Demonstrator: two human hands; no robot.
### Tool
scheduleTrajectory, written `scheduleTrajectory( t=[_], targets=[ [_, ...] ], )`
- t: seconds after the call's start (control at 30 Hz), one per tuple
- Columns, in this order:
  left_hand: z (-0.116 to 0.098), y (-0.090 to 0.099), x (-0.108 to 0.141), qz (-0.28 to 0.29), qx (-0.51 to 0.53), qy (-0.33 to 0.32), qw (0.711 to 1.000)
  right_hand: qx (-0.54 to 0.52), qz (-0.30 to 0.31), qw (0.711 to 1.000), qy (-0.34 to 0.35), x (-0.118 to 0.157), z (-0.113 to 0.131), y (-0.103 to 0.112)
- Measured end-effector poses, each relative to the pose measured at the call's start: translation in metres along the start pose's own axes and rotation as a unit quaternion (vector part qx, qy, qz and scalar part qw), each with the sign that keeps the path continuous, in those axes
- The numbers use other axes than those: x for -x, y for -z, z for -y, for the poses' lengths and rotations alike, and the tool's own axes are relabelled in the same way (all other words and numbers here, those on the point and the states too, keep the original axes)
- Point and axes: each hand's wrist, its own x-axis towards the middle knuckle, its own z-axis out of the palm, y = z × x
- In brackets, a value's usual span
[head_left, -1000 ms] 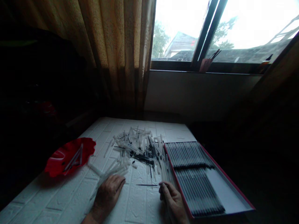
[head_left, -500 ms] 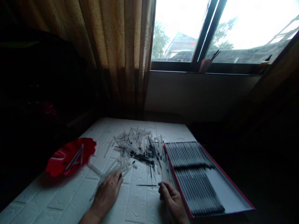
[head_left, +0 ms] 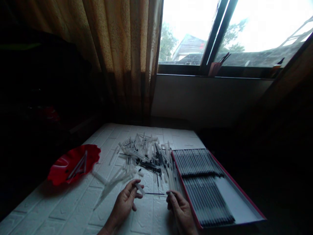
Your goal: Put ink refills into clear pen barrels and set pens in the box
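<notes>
Between the thumb and fingers of my left hand (head_left: pixel 126 199) is a short translucent pen cap (head_left: pixel 140 188), angled toward the right. My right hand (head_left: pixel 178 205) pinches one end of a thin dark pen refill (head_left: pixel 155 194), which points left with its tip close to the cap. Whether the two touch is hard to tell. Beyond the hands lies a loose pile of clear pen barrels (head_left: pixel 146 147), mixed with dark refills (head_left: pixel 150 166) and small caps. Beside my right hand, a red-edged box (head_left: pixel 244 199) holds two rows of pens (head_left: pixel 207 202) with dark ends.
A red scalloped dish (head_left: pixel 58 171) with a few pale sticks inside stands at the left of the white brick-patterned table (head_left: pixel 73 209). Several translucent barrels (head_left: pixel 107 186) lie near my left hand. Behind are a curtain (head_left: pixel 127 49) and a window (head_left: pixel 186 36).
My left hand has lifted from the barrels on the table and moved right, bringing a pen cap to the refill's tip. My right hand stays almost in place with the refill.
</notes>
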Motion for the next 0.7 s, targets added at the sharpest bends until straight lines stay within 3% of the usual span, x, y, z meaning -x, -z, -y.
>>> scheduleTrajectory(
  t=[0.1, 0.2, 0.3, 0.7],
  targets=[
    [0.002, 0.005, 0.008, -0.046, -0.172, -0.092, 0.98, -0.038, -0.017, 0.999, -0.018, -0.002, -0.001, 0.004],
    [0.009, 0.011, 0.015, -0.094, -0.363, -0.211, 0.903, -0.095, -0.04, 0.993, -0.049, -0.004, -0.001, 0.006],
    [0.014, 0.015, 0.018, -0.113, -0.465, -0.261, 0.838, -0.134, -0.049, 0.987, -0.076, -0.005, 0.002, 0.008],
    [0.019, 0.018, 0.014, -0.088, -0.547, -0.276, 0.786, -0.107, -0.033, 0.99, -0.089, 0.0, 0.021, 0.002]
  ],
)
